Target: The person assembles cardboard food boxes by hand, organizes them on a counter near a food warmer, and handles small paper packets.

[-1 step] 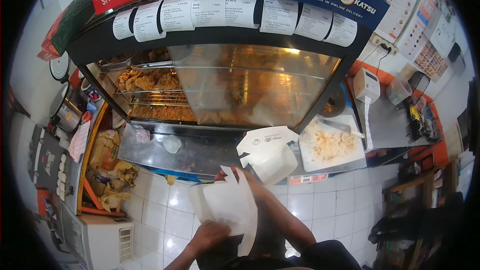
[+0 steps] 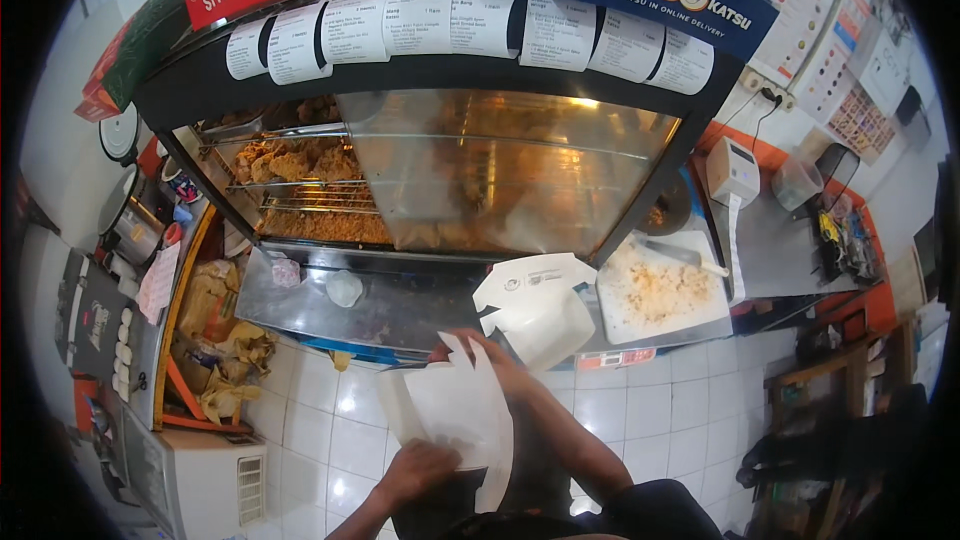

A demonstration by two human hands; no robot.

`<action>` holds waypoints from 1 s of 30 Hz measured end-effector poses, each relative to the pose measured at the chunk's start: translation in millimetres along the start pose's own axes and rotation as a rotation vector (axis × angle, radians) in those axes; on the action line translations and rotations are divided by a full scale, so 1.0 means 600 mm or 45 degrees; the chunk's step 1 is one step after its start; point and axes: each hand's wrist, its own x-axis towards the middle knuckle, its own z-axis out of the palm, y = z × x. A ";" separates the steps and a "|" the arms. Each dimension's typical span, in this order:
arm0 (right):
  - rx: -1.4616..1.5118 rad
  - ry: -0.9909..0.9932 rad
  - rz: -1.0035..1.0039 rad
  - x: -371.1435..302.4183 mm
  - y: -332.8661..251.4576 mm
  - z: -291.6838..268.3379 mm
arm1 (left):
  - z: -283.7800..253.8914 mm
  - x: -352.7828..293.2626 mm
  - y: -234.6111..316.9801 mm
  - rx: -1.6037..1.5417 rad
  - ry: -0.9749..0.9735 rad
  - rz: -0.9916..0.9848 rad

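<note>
In front of my body I hold a partly folded white paper food box point(image 2: 450, 405), its flaps standing up. My left hand point(image 2: 422, 468) grips its near left side, the fingertips lying against the white board. At the far right edge, my right hand point(image 2: 500, 370) is closed around the box, with some fingers hidden behind a flap. A second white paper box point(image 2: 548, 325), shaped and with its lid raised, stands on the steel counter point(image 2: 420, 305) just beyond my right hand.
A glass warming cabinet point(image 2: 520, 170) holds fried chicken point(image 2: 300, 162) behind its open left side. Paper slips point(image 2: 485, 20) hang along its top. To the right are a crumb-covered white cutting board point(image 2: 665, 290) with a knife and a label printer point(image 2: 733, 170). A crumpled plastic bag point(image 2: 345, 288) lies on the counter.
</note>
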 end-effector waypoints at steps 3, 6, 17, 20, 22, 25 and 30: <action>-0.079 -0.087 -0.171 0.001 -0.047 0.013 | -0.015 0.022 -0.004 0.050 0.156 0.132; -0.189 -0.084 -0.220 0.002 -0.058 0.003 | -0.005 0.020 -0.026 0.176 0.183 0.148; -0.554 -0.120 -0.512 -0.022 -0.110 -0.002 | -0.049 0.134 -0.013 -0.635 0.405 -0.414; -0.756 -0.318 -0.635 -0.029 -0.128 0.007 | -0.027 0.170 -0.033 -1.740 0.889 -0.625; -0.761 -0.348 -0.641 -0.037 -0.135 0.014 | -0.058 0.196 -0.014 -1.904 1.020 -0.727; -0.862 -0.376 -0.669 -0.050 -0.150 0.024 | -0.070 0.199 0.002 -1.961 1.104 -0.800; -1.009 -0.390 -0.736 -0.064 -0.156 0.039 | -0.079 0.196 0.022 -1.829 1.253 -0.950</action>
